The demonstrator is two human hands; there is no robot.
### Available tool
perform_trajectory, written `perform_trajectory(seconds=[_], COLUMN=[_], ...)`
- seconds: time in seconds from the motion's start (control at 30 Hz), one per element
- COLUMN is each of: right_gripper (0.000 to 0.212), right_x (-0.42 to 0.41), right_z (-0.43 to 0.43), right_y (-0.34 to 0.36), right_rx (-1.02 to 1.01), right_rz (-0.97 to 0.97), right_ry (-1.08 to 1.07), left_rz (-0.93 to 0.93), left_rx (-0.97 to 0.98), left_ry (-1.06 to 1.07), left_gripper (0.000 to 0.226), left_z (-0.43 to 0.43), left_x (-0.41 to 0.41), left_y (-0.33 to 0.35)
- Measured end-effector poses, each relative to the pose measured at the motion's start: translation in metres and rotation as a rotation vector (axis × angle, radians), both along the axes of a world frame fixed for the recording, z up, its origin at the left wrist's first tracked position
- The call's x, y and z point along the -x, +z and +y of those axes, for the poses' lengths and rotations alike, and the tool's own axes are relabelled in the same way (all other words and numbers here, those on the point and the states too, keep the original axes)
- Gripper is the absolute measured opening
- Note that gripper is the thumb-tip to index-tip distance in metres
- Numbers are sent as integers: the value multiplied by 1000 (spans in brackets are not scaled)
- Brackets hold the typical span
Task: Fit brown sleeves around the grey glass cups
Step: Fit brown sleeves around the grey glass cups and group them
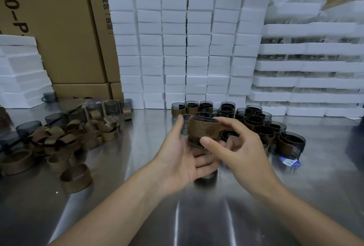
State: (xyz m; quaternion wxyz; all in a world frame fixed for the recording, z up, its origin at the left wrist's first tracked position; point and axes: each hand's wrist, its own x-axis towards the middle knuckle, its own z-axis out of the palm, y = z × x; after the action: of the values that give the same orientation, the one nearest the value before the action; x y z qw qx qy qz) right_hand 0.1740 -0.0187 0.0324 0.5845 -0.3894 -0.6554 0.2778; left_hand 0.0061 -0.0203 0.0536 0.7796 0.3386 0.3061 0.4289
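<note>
Both forearms (pixel 122 202) reach in over a shiny steel table (pixel 137 226) and meet at its middle. Palm up, the left hand (pixel 183 159) cradles a grey cup (pixel 204 118) above the table, its fingers curled under the base and its thumb raised beside the cup's clear handle. A brown sleeve (pixel 201 130) wraps the cup's wall, leaving a dark band of glass showing at the rim and at the base. From the right side, the right hand (pixel 244 153) pinches the cup: its thumb (pixel 206 141) presses at the sleeve's lower edge, its forefinger (pixel 226 122) lies near the top, and the other fingers are curled loosely behind. A dark shape lies on the table under the left hand; whether it is another cup or a reflection I cannot tell. Loose sleeves (pixel 69 141) lie heaped on the table's left part, with bare cups (pixel 112 108) standing just behind them. Sleeved cups (pixel 256 125) stand packed together on the right, behind the right hand, and a small blue-and-white label (pixel 290 162) lies beside the nearest of them. White foam blocks (pixel 177 49) rise in tall stacks at the far edge, foam trays (pixel 315 64) are piled to their right, and brown cartons (pixel 55 29) stand behind on the left.
</note>
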Motion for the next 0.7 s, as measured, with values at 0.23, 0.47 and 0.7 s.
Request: perform_trajectory(seconds=[0.23, 0.47, 0.7], right_gripper=[89, 79, 70], right_x=[8, 9, 10], right_z=[-13, -16, -19], right_y=[3, 6, 8], right_rx=[-78, -134, -176], right_rz=[-194, -232, -240], right_ry=[-98, -167, -181], left_rz=[-24, -191, -214], left_rx=[-6, 28, 51], left_ry=[-11, -52, -30], left_gripper=[95, 84, 73], left_z=[-2, -11, -12], left_x=[-1, -11, -14], left_y=[5, 8, 8])
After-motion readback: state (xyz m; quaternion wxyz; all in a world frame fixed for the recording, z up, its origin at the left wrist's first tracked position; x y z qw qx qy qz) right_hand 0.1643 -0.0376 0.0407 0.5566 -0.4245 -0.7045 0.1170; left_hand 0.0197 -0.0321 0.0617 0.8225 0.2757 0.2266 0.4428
